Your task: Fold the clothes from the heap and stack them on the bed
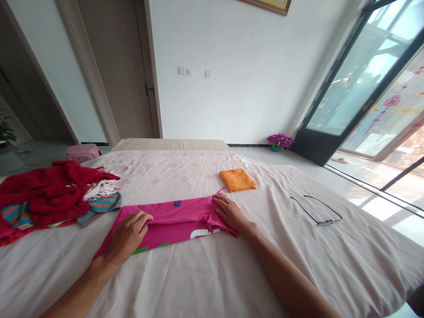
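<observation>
A pink T-shirt (179,217) lies partly folded on the light bedsheet, longer from side to side than from front to back. Green and white print shows along its near edge, and a small blue label sits on the far side. My left hand (130,232) rests over its left part, fingers curled on a fold of the fabric. At the other end, my right hand (232,214) lies on the shirt with its fingers stretched out flat. Just beyond that hand is a folded orange cloth (237,180).
A pile of red clothes (49,192) with striped and white pieces lies at the left. Eyeglasses (318,214) rest on the bedsheet (185,287) at the right. Beyond are a pink stool (82,151), purple flowers (280,140) and a glass door (351,79).
</observation>
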`<state>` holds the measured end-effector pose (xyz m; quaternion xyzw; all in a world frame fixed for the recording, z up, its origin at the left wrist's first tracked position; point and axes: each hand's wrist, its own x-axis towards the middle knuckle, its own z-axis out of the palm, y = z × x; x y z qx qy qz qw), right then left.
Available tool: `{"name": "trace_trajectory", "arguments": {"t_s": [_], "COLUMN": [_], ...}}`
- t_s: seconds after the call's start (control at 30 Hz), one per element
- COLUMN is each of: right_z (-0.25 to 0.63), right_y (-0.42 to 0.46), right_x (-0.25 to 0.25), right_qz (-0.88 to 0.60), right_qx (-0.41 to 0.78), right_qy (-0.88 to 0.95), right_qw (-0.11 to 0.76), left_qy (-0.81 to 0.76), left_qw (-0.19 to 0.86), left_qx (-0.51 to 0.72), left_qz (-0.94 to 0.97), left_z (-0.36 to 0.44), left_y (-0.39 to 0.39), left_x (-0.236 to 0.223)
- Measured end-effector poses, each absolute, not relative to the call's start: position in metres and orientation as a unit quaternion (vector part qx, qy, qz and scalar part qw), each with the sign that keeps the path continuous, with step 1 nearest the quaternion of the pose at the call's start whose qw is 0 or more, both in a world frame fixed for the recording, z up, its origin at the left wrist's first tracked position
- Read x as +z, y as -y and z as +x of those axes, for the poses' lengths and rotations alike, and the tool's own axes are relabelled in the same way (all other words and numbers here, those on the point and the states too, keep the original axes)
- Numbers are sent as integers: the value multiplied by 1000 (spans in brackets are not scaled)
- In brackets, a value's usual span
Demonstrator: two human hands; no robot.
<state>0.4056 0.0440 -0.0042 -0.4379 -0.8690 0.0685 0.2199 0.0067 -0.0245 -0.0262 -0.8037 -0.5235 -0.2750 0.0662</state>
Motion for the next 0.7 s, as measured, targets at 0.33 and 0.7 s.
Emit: {"name": "trace_trajectory", "arguments": {"t_s": [0.33, 0.7], "right_z": [406, 405], "right_y": [-43, -41], "right_x": [-3, -1], "right_qz": [-439, -445], "right_qx": [76, 73], "right_qy": [867, 865], "right_qw": [223, 219], "left_qy": [558, 582], "left_qw": [38, 1], "left_qx": [-262, -249], "left_qz": [-786, -774], "left_z": [5, 2], "left_y": [26, 24], "left_x": [-27, -33]}}
